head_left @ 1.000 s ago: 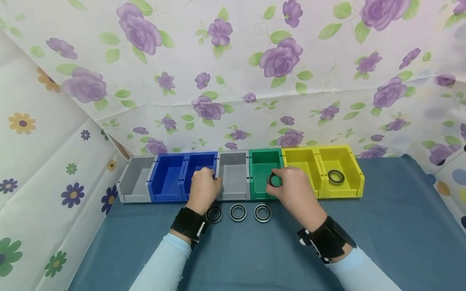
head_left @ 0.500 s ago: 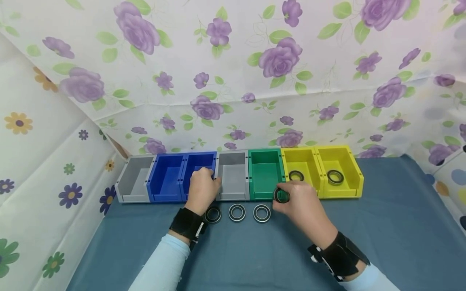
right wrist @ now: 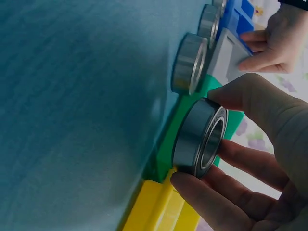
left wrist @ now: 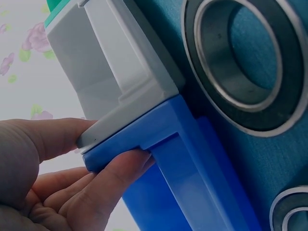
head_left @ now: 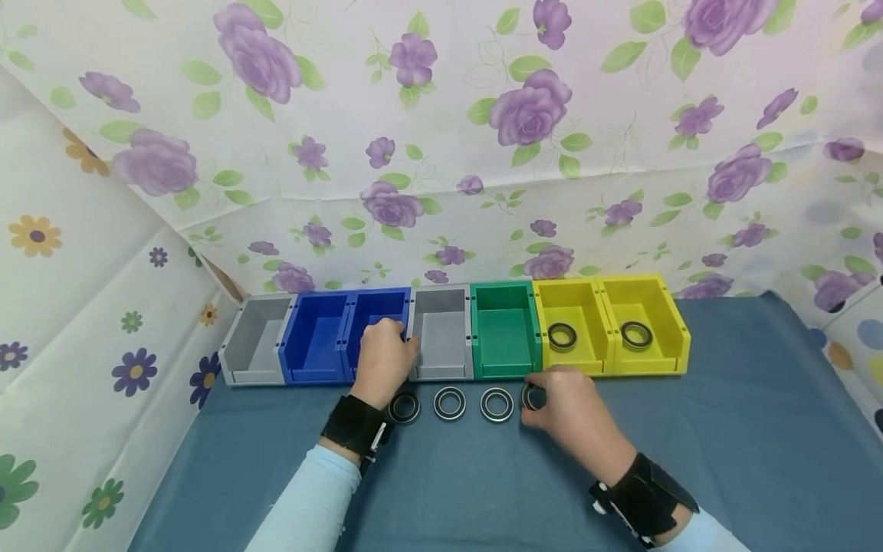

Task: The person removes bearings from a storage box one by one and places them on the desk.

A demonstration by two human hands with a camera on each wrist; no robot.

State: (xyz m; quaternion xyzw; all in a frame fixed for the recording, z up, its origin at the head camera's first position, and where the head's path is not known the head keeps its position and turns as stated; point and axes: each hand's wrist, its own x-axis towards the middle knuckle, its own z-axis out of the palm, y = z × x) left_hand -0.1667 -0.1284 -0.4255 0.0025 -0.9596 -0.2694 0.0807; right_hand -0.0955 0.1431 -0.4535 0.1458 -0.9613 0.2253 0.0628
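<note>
My right hand (head_left: 576, 410) pinches a ball bearing (right wrist: 190, 139) between thumb and fingertips, close over the cloth in front of the green bin (head_left: 506, 337). In the right wrist view the bearing stands tilted on its side. My left hand (head_left: 382, 364) grips the adjoining walls of a blue bin (left wrist: 168, 139) and a grey bin (left wrist: 139, 82), thumb on one side and fingers on the other. Three more bearings lie in a row on the cloth: a left one (head_left: 404, 421), a middle one (head_left: 451, 418) and a right one (head_left: 497, 419), just left of the held bearing.
One bearing (head_left: 562, 349) lies in the left yellow bin and another bearing (head_left: 636, 348) in the right yellow bin. Further left stand another blue bin (head_left: 319, 337) and a grey bin (head_left: 258, 337). A flowered sheet (head_left: 441, 153) hangs behind the bins; blue cloth (head_left: 455, 483) covers the table.
My right hand has brought the held bearing from over the green bin down to the cloth in front, uncovering the bearing in the left yellow bin. My left hand keeps its grip.
</note>
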